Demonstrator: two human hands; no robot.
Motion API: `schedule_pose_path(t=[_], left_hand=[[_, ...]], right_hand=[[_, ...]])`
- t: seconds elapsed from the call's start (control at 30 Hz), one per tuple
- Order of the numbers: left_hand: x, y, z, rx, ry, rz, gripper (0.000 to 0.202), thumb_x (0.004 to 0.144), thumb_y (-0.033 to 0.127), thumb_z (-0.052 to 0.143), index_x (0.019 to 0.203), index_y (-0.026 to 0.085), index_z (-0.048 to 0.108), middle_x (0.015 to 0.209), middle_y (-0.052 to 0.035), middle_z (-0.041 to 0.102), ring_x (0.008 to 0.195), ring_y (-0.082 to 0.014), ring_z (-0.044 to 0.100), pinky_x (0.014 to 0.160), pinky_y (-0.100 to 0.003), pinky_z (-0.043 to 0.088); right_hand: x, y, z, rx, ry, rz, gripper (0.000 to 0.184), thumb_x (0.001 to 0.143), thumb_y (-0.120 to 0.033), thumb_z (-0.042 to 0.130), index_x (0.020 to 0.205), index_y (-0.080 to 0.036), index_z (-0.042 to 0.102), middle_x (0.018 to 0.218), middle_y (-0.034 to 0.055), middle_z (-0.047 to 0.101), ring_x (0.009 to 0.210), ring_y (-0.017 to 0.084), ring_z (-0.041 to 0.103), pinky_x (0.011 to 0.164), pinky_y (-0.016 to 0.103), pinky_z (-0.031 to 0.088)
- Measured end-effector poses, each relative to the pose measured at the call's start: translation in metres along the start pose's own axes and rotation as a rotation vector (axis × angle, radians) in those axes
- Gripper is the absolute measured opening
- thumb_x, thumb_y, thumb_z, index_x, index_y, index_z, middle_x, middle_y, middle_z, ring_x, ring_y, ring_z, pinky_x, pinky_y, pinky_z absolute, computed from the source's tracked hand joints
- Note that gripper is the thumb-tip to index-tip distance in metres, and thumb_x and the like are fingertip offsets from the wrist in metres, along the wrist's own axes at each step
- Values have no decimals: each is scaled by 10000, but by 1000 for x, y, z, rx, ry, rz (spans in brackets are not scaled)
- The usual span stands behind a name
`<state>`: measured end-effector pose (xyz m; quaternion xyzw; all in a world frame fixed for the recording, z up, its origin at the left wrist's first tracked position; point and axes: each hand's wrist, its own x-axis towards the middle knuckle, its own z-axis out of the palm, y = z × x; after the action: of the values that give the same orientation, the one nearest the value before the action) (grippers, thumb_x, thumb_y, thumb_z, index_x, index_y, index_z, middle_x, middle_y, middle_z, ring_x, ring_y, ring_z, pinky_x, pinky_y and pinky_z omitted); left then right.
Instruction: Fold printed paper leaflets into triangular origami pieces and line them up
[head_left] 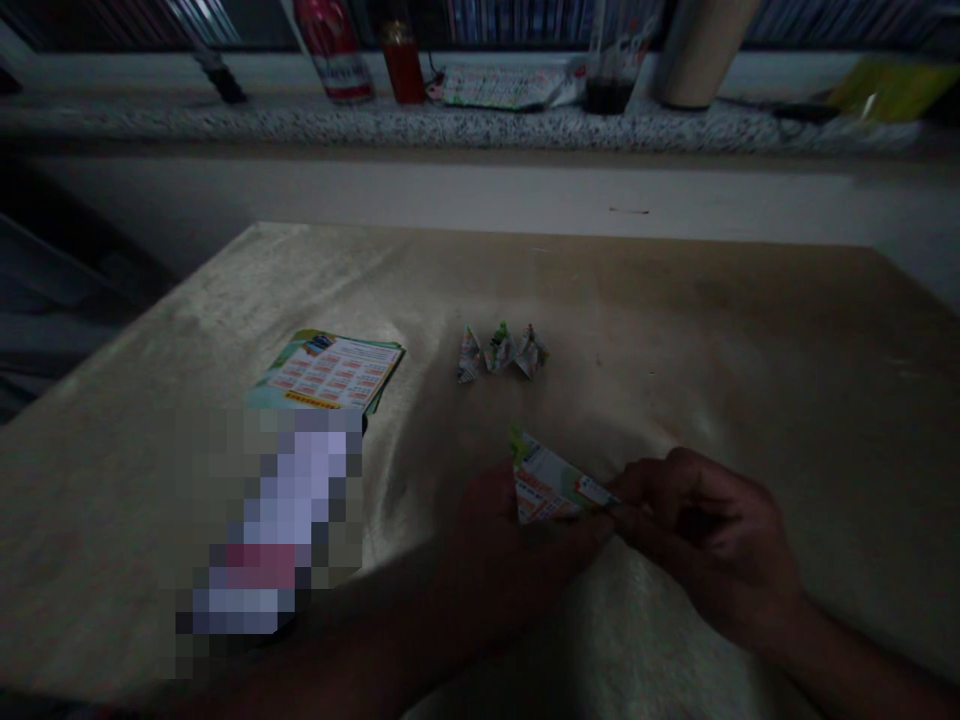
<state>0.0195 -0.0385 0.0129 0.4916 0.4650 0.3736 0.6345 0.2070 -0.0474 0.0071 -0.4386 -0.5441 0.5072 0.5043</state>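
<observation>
A small triangle of folded printed paper (551, 485) is held between my two hands over the table. My left hand (510, 545) lies under and along it, its thumb pressed near the right tip. Thumb and fingers of my right hand (705, 535) pinch that same narrow tip. White, orange and green print shows on the paper's upper face. Beyond the hands, a row of 3 small folded paper pieces (501, 350) stands on the table. To the left lies a stack of printed leaflets (334, 368), green at its edges.
A pixelated, blurred-out device (281, 530) lies on the table (675, 330) left of my hands. On the granite sill (480, 128) at the back stand a red can (337, 55), an orange-red jar (403, 65), a glass with dark liquid (611, 80) and a beige cylinder (701, 55).
</observation>
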Motion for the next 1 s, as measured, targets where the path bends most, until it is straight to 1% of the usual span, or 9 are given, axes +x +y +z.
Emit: schedule_pose_path(t=[0.1, 0.23, 0.3, 0.37, 0.47, 0.67, 0.73, 0.9, 1.0], left_hand=[[2, -3, -2, 52, 31, 51, 204, 810, 349, 780, 755, 173, 692, 667, 5, 682, 578, -129, 590, 537, -234, 460], [4, -11, -10, 142, 9, 106, 216, 871, 394, 731, 798, 192, 714, 717, -6, 707, 636, -155, 619, 554, -251, 481], [3, -11, -11, 147, -2, 105, 233, 894, 411, 701, 794, 200, 701, 707, -4, 697, 629, -155, 609, 540, -250, 479], [3, -7, -11, 142, -15, 79, 244, 898, 405, 690, 764, 201, 677, 683, 2, 676, 608, -148, 588, 526, -244, 469], [2, 0, -10, 118, -53, 28, 210, 895, 360, 682, 767, 194, 662, 689, 11, 660, 602, -131, 566, 544, -233, 459], [2, 9, -8, 59, -159, -6, 240, 877, 334, 669, 706, 178, 605, 648, 22, 588, 600, -117, 520, 569, -231, 423], [3, 10, -8, 53, -186, -23, 239, 876, 335, 662, 708, 176, 602, 646, 21, 581, 601, -118, 515, 576, -237, 418], [6, 7, -9, 28, -192, -16, 257, 865, 369, 683, 717, 173, 604, 647, 28, 569, 594, -114, 506, 583, -236, 409], [8, 5, -11, 18, -233, -29, 278, 887, 409, 680, 752, 170, 632, 665, 23, 584, 608, -117, 522, 591, -234, 421]], right_hand=[[-2, 2, 3, -121, 5, -72, 267, 882, -151, 724, 713, -226, 530, 717, -13, 671, 612, 121, 601, 515, 213, 464], [-1, 1, 2, -276, 8, -157, 133, 884, -151, 721, 861, -239, 625, 745, -13, 700, 613, 119, 644, 522, 206, 490], [1, 0, 2, -377, -33, -203, 106, 897, -155, 707, 944, -238, 660, 775, -6, 717, 619, 118, 660, 531, 209, 498], [3, -2, 1, -464, -117, -249, 77, 926, -148, 664, 926, -224, 672, 760, 0, 712, 593, 117, 646, 521, 221, 488], [3, -3, 0, -522, -214, -329, 153, 959, -113, 582, 868, -208, 660, 724, 19, 688, 575, 130, 618, 495, 249, 450], [2, -5, 0, -544, -247, -472, 227, 937, -59, 509, 782, -214, 567, 662, 26, 631, 534, 144, 561, 473, 286, 386], [2, -4, 0, -555, -265, -486, 229, 940, -66, 491, 778, -215, 554, 666, 29, 623, 552, 152, 574, 485, 288, 396], [4, 1, -2, -617, -285, -474, 213, 958, -87, 462, 802, -204, 548, 619, 0, 543, 497, 132, 498, 472, 275, 379], [5, 2, -3, -634, -276, -487, 210, 949, -76, 456, 812, -209, 545, 598, -17, 514, 480, 128, 470, 463, 270, 363]])
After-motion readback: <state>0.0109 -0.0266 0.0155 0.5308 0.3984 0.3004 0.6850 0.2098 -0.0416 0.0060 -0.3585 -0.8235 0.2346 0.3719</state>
